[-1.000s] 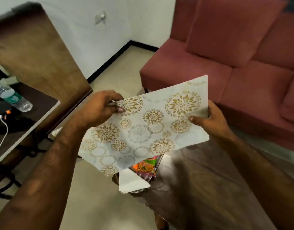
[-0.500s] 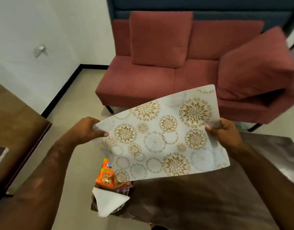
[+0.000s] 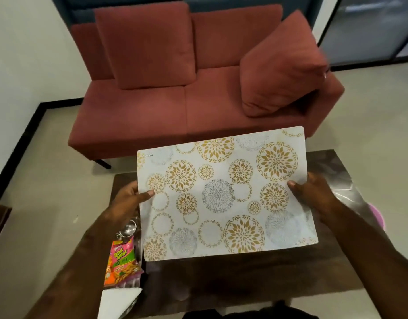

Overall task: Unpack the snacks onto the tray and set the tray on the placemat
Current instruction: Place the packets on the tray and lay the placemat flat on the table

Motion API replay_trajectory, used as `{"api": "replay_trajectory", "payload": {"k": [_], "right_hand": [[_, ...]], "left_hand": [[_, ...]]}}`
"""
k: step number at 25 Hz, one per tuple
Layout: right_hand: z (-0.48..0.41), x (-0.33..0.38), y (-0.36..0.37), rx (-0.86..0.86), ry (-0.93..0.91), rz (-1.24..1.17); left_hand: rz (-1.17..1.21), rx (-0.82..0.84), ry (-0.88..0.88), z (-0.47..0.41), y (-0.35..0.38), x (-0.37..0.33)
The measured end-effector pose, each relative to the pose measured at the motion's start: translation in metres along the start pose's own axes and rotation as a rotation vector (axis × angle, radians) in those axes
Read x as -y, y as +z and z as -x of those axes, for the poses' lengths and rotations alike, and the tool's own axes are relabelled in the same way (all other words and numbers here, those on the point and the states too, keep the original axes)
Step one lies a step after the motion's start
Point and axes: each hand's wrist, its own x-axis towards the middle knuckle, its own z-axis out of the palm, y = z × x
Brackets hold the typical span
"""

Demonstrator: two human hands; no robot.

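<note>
Holding the placemat (image 3: pixel 223 194) flat above the dark bench (image 3: pixel 255 279), left hand (image 3: pixel 127 201) pinching the left short edge, right hand (image 3: pixel 313 194) pinching the right one. Each grip closed on the sheet with thumb on top and fingers hidden beneath.

Risk one: dragging the near left corner across the snack packet (image 3: pixel 121 263), just beside and a little below that corner. Could tip or push the packet, together with the white paper (image 3: pixel 117 302) at the bench's near edge, off onto the floor.

Risk two: laying the sheet over the shiny metal piece (image 3: pixel 129 226) showing under the left wrist. Possibly part of the tray, though too hidden to tell. Would leave the sheet humped rather than flat.

Risk three: catching the pink object (image 3: pixel 375 217) at the right, partly hidden behind the right forearm.

Risk four: sagging in the middle, being thin and held only at the ends, so landing creased or skewed.

Placemat spanning between the two hands, long edges free, far edge tilted toward the red sofa (image 3: pixel 193 107). Not yet touching the bench, judging by the shadow under the near edge.
</note>
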Motion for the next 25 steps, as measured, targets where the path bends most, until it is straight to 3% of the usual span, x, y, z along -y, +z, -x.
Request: {"api": "replay_trajectory", "payload": {"k": [7,14,20,25], "right_hand": [[-0.091,-0.063,-0.081,-0.002,0.176,-0.03],[-0.227,-0.161,-0.125,0.053,0.305,0.025],[-0.305,-0.223,-0.117,0.018,0.316,0.055],[-0.331,-0.234,-0.106,-0.008,0.322,0.106]], "left_hand": [[0.064,-0.173,-0.146,-0.039,0.133,0.027],[-0.047,-0.309,-0.23,-0.138,0.258,0.089],[-0.135,-0.307,-0.273,-0.215,0.299,0.152],[-0.227,-0.351,-0.277,-0.25,0.3,0.177]]}}
